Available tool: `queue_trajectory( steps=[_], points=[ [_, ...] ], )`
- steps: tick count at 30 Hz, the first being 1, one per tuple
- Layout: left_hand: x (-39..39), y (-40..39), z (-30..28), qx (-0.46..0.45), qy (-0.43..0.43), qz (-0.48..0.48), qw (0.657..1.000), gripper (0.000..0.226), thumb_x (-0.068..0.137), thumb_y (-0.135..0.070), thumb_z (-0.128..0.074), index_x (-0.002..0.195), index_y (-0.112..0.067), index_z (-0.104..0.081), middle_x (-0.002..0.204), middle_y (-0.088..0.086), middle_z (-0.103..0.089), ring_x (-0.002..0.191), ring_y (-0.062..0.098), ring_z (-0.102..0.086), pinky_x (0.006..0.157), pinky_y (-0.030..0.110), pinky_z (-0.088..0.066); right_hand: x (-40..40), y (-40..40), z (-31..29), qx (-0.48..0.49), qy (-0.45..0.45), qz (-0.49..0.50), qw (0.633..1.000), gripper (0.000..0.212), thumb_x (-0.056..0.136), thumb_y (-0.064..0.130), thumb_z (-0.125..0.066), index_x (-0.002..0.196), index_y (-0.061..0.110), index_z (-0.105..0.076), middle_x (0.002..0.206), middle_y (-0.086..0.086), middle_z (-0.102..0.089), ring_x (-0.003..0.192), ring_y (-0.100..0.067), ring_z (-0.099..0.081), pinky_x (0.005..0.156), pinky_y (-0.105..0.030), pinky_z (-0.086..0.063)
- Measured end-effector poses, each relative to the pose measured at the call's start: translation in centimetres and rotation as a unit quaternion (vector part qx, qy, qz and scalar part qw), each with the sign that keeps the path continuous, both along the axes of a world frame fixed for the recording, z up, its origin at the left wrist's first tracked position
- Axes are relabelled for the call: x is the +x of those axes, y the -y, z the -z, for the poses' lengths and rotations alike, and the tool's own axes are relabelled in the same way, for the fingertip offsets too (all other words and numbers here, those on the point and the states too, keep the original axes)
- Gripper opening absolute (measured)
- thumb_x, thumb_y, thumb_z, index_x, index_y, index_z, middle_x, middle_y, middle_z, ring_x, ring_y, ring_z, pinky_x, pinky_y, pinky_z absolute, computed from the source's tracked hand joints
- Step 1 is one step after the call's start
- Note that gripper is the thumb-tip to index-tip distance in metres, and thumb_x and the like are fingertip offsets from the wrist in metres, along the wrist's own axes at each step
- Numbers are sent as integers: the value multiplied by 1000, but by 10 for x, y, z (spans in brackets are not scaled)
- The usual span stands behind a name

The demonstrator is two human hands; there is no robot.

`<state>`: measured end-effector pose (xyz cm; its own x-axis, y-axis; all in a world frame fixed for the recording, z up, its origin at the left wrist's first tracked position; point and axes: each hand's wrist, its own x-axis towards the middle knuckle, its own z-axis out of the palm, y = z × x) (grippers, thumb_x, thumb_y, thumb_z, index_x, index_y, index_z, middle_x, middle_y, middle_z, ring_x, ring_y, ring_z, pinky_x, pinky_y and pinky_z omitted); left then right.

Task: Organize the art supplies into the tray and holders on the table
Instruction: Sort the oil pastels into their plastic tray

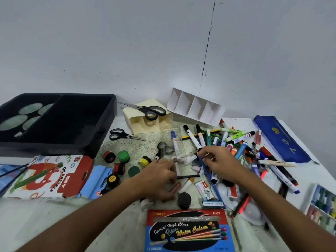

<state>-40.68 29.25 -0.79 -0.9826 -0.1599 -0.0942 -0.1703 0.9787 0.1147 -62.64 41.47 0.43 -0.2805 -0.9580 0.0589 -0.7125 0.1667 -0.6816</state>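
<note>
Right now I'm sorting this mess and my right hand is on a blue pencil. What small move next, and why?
Probably lift the blue pencil clear of the pile: the right hand pinches its upper end, while its lower part lies among the staples box and markers. The white divided holder behind looks empty.

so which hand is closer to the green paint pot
Left. The left hand lies just right of the green paint pot; the right hand is farther right, pinching a blue pencil.
</note>
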Motion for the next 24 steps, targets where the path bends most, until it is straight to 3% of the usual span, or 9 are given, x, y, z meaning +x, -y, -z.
queue_trajectory(
  steps=[6, 10, 16, 18, 20, 24],
  points=[
    [-2, -12, 9, -19, -33, -56, 998, 29, 90, -48, -55, 83, -22, -67, 110, -3, -48, 104, 14, -39, 90, 37, -36, 5, 4, 5, -1, 6, -7, 1000, 26, 91, 1, -58, 97, 23, -69, 93, 17, -65, 88, 8, -59, 69, -6, -45],
    [-1, -13, 7, 70, -83, -87, 990, 23, 84, -40, -65, 83, -18, -72, 104, -2, -53, 100, 12, -42, 87, 35, -38, 8, 4, 5, -8, 9, -5, 1000, 27, 90, 1, -59, 97, 25, -68, 95, 15, -66, 89, 10, -59, 69, -5, -45],
    [4, 0, -20, 252, -176, -160, 938, 12, 84, -30, -73, 86, -18, -74, 86, -9, -68, 81, 1, -56, 71, 13, -40, 13, 3, 2, -13, 22, -7, 1000, 27, 91, -2, -57, 94, 22, -68, 94, 9, -68, 87, 10, -61, 68, -6, -47],
    [9, 8, -30, 292, -189, -187, 919, 4, 85, -21, -73, 88, -23, -73, 81, -15, -67, 69, -3, -55, 63, 14, -43, 17, 3, 0, -18, 27, -9, 999, 25, 91, -2, -57, 95, 20, -68, 93, 6, -68, 84, 4, -65, 67, -10, -51],
    [18, 17, -38, 308, -197, -213, 906, 11, 86, -16, -72, 92, -25, -71, 79, -12, -68, 65, -1, -56, 60, 20, -49, 23, 6, -1, -18, 12, -13, 1000, 23, 91, 0, -57, 97, 19, -69, 90, 6, -68, 81, -5, -66, 69, -23, -55],
    [60, 34, -48, 363, -225, -268, 864, 9, 88, -9, -69, 92, -17, -70, 78, 1, -71, 68, 8, -66, 63, 18, -54, 52, 24, -5, -22, 0, -65, 998, 22, 91, 3, -58, 99, 20, -69, 92, 14, -66, 83, 0, -60, 71, -20, -49]
  ],
)
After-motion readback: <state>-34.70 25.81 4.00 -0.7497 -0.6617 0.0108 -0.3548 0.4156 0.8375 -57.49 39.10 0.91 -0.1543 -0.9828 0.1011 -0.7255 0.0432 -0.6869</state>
